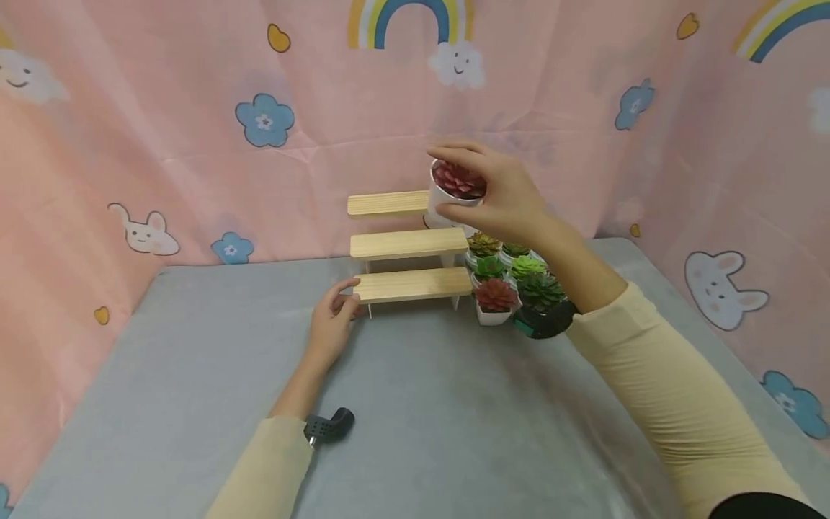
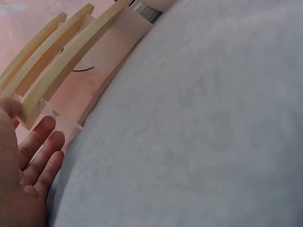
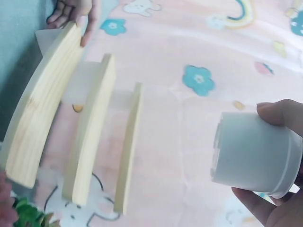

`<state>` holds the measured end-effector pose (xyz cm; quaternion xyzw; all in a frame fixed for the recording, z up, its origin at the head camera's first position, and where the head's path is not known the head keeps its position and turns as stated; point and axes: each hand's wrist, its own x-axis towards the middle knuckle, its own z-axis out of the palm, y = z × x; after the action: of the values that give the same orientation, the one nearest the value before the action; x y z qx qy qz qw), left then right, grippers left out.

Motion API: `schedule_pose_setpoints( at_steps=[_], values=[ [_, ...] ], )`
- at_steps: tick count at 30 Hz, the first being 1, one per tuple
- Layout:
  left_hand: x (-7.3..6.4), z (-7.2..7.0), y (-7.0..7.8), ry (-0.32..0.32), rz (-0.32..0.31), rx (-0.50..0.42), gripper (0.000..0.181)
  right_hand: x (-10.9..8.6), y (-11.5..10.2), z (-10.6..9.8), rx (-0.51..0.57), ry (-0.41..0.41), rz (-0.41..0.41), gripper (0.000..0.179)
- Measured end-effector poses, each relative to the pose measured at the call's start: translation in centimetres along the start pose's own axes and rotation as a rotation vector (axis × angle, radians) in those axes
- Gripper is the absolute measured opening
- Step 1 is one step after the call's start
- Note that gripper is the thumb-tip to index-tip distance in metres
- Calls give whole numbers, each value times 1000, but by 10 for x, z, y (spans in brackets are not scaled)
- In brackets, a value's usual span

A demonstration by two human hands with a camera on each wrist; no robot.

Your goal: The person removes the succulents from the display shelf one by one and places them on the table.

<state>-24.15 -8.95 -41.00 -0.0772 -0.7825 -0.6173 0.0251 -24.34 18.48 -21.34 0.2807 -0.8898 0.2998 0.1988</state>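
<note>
My right hand (image 1: pixel 502 191) holds a white pot with a dark red artificial succulent (image 1: pixel 459 180), up beside the top board of a three-tier wooden stand. In the right wrist view, thumb and fingers grip the white pot (image 3: pixel 258 153) around its rim; its base faces the stand. At the stand's lowest board (image 1: pixel 411 286), my left hand (image 1: pixel 332 321) pinches the left end between thumb and index finger. The left wrist view shows the other fingers of the left hand (image 2: pixel 35 161) loosely bent beneath the board. The middle board (image 1: pixel 408 244) and top board (image 1: pixel 387 203) carry nothing.
Several small potted succulents (image 1: pixel 496 295) stand close together right of the stand, one beside a dark round object (image 1: pixel 547 321). The grey table (image 1: pixel 415 425) meets a pink printed cloth (image 1: pixel 194 180) behind and at the sides.
</note>
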Motion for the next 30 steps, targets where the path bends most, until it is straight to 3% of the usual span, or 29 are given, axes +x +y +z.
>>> schedule_pose_setpoints(
  at_steps=[6,15,20,25,30],
  values=[
    [-12,-11,15,12,-16,21,37,-34,1,-12,6,58,24,68],
    [-14,-21,11,26,-12,32,37,-81,4,-22,72,160,58,73],
    [-15,-21,10,38,-20,43,37,-105,9,-30,27,185,60,78],
    [-15,-20,9,31,-16,36,37,-132,18,-36,-9,265,144,86],
    [-14,-21,10,35,-4,39,36,-143,34,-41,-39,314,181,86]
  ],
)
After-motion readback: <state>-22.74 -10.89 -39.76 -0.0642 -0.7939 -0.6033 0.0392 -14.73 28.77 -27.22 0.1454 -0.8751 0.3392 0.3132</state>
